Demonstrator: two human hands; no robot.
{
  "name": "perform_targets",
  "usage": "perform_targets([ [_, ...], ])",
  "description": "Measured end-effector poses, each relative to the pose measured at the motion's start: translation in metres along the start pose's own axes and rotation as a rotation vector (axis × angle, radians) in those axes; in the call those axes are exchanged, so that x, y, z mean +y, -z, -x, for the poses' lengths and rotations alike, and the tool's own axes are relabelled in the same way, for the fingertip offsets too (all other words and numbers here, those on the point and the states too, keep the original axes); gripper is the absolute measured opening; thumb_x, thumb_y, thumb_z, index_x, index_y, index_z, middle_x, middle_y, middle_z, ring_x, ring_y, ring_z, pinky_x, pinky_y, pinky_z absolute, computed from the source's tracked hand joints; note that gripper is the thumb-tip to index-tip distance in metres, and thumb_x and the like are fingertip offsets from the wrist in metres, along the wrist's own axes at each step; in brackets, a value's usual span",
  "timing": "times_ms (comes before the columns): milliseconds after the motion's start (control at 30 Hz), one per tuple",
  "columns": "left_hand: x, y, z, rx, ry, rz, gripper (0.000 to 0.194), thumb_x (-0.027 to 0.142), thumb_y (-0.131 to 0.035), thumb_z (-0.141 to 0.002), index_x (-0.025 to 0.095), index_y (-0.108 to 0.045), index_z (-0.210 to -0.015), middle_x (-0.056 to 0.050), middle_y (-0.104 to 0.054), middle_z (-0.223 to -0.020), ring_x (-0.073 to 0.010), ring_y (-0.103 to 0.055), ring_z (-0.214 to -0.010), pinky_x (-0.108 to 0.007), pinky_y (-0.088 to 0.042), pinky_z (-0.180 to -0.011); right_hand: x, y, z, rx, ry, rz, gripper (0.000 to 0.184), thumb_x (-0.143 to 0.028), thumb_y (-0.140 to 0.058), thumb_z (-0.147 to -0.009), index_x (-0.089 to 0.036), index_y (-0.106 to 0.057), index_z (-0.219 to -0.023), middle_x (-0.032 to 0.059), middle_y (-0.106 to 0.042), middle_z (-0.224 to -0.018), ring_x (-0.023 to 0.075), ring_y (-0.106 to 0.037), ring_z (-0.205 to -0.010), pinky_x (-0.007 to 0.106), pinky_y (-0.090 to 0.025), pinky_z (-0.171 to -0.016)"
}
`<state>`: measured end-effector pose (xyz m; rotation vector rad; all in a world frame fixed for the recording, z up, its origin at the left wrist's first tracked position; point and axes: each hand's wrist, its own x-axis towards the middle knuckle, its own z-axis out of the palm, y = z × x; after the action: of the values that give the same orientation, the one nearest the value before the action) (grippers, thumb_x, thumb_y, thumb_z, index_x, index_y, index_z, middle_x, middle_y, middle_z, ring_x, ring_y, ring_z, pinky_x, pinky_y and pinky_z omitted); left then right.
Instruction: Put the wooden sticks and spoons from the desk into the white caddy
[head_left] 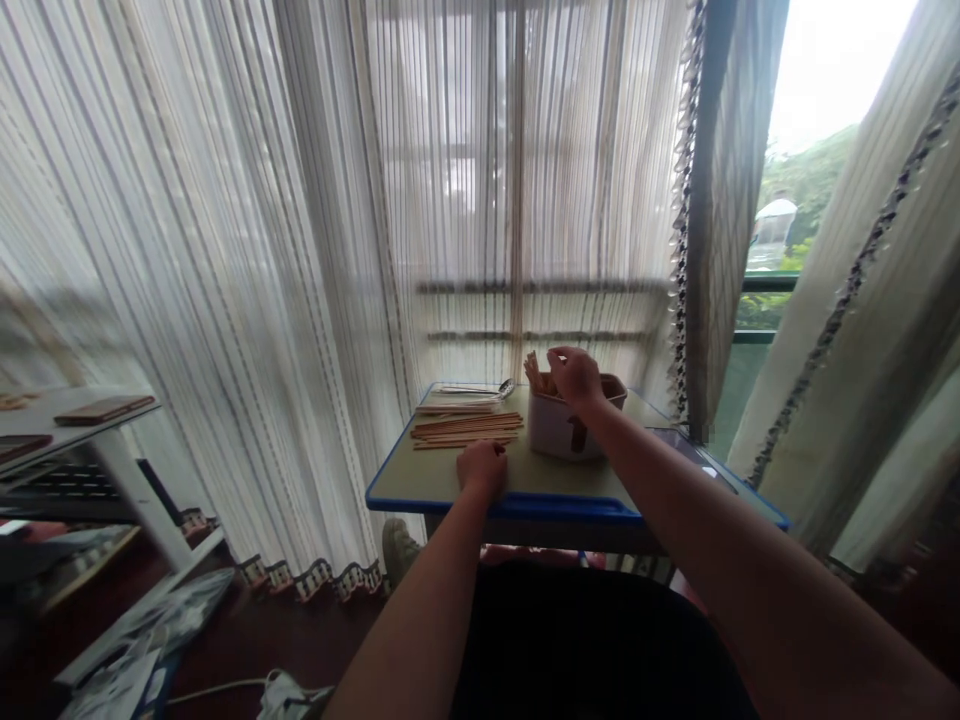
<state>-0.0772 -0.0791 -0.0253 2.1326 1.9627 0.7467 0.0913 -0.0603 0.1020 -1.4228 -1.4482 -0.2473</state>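
My right hand (576,375) is over the open top of a pale box with a brown rim (555,425), fingers bent together in a pinch. Light wooden sticks, which look like chopsticks (532,372), stand up in the box beside those fingertips; whether the pinch holds anything is hidden. My left hand (482,467) rests on the table with curled fingers, at the near edge of a row of brown chopsticks (465,428); what is under the fingers cannot be seen. Behind that row lie paler chopsticks (454,408) and metal utensils, one a slotted spoon (506,387).
The small table (405,487) has a raised blue edge. A dark flat object (686,450) lies at its right. Striped curtains (315,250) hang close behind. On the left stands a white desk (112,425) with a brown case (105,409); a cable (217,690) runs across the floor.
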Motion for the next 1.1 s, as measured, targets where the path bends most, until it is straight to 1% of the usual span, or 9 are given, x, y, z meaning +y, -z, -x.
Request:
perform_targets([
  [100,-0.001,-0.001,-0.001,0.008,0.004,0.008,0.025,0.030,-0.049,-0.075,0.030,-0.067,-0.093,-0.001,-0.066,-0.102,-0.0194,-0.056,-0.097,-0.029,-0.040,-0.082,0.002,-0.021,0.000,0.024,-0.010,0.004,0.037,-0.038,-0.050,-0.076,-0.009,-0.060,-0.098,0.0160,-0.058,-0.100,0.0249,-0.051,-0.097,0.039,-0.037,-0.087],
  [200,-0.002,-0.004,-0.003,0.029,0.007,0.015,0.026,0.032,-0.047,-0.076,0.030,-0.068,-0.091,-0.002,-0.067,-0.097,-0.0201,-0.057,-0.094,-0.030,-0.041,-0.080,0.002,-0.041,0.012,0.090,-0.023,-0.042,0.071,-0.044,-0.061,-0.067,-0.006,-0.039,-0.123,0.0221,-0.043,-0.120,0.0300,-0.040,-0.112,0.044,-0.033,-0.092],
  [300,-0.004,-0.008,-0.006,0.049,0.011,0.019,0.026,0.033,-0.045,-0.077,0.030,-0.068,-0.089,-0.002,-0.068,-0.091,-0.0211,-0.058,-0.090,-0.031,-0.041,-0.078,-0.001,-0.053,0.019,0.144,-0.075,-0.056,0.091,-0.045,-0.066,-0.062,-0.006,-0.023,-0.133,0.0250,-0.030,-0.131,0.0340,-0.029,-0.121,0.046,-0.031,-0.094],
  [367,-0.005,-0.009,-0.008,0.055,0.007,0.024,0.026,0.033,-0.045,-0.077,0.029,-0.069,-0.088,-0.003,-0.068,-0.091,-0.0212,-0.058,-0.090,-0.031,-0.041,-0.078,-0.002,-0.057,0.017,0.128,-0.153,-0.044,0.098,-0.042,-0.068,-0.059,-0.007,-0.017,-0.135,0.0256,-0.032,-0.130,0.0353,-0.034,-0.118,0.046,-0.033,-0.092],
  [433,-0.006,-0.010,-0.008,0.056,0.008,0.026,0.027,0.033,-0.045,-0.077,0.028,-0.068,-0.089,-0.003,-0.068,-0.091,-0.0210,-0.058,-0.090,-0.031,-0.041,-0.078,-0.002,-0.058,0.011,0.032,-0.253,-0.030,0.102,-0.040,-0.069,-0.057,-0.007,-0.013,-0.136,0.0244,-0.045,-0.120,0.0345,-0.045,-0.109,0.045,-0.038,-0.086],
  [533,-0.006,-0.010,-0.008,0.057,0.018,0.018,0.027,0.034,-0.045,-0.078,0.027,-0.068,-0.090,-0.004,-0.068,-0.090,-0.0208,-0.059,-0.089,-0.030,-0.041,-0.077,0.002,-0.060,0.001,-0.142,-0.315,-0.002,0.098,-0.036,-0.070,-0.055,-0.010,-0.020,-0.135,0.0191,-0.056,-0.105,0.0315,-0.055,-0.096,0.043,-0.042,-0.078],
  [767,-0.006,-0.010,-0.007,0.051,0.010,0.013,0.027,0.034,-0.045,-0.077,0.027,-0.068,-0.087,-0.004,-0.068,-0.089,-0.0216,-0.059,-0.088,-0.031,-0.041,-0.076,0.006,-0.060,-0.011,-0.271,-0.275,0.148,0.064,-0.038,-0.069,-0.056,-0.015,-0.050,-0.112,0.0173,-0.055,-0.108,0.0289,-0.056,-0.092,0.040,-0.044,-0.073],
  [967,-0.008,-0.011,-0.008,0.072,0.008,0.019,0.026,0.033,-0.044,-0.077,0.026,-0.068,-0.085,-0.004,-0.068,-0.086,-0.0206,-0.059,-0.085,-0.030,-0.041,-0.073,0.010,-0.052,-0.009,-0.268,-0.239,0.219,0.044,-0.041,-0.063,-0.063,-0.016,-0.058,-0.098,0.0126,-0.060,-0.092,0.0236,-0.058,-0.084,0.034,-0.044,-0.070],
  [1100,-0.008,-0.013,-0.008,0.097,-0.002,0.016,0.026,0.033,-0.043,-0.076,0.025,-0.067,-0.082,-0.004,-0.068,-0.084,-0.0207,-0.060,-0.083,-0.030,-0.041,-0.071,0.005,-0.043,-0.005,-0.263,-0.246,0.215,0.041,-0.047,-0.060,-0.065,-0.015,-0.063,-0.091,0.0115,-0.061,-0.087,0.0228,-0.059,-0.079,0.033,-0.043,-0.067],
])
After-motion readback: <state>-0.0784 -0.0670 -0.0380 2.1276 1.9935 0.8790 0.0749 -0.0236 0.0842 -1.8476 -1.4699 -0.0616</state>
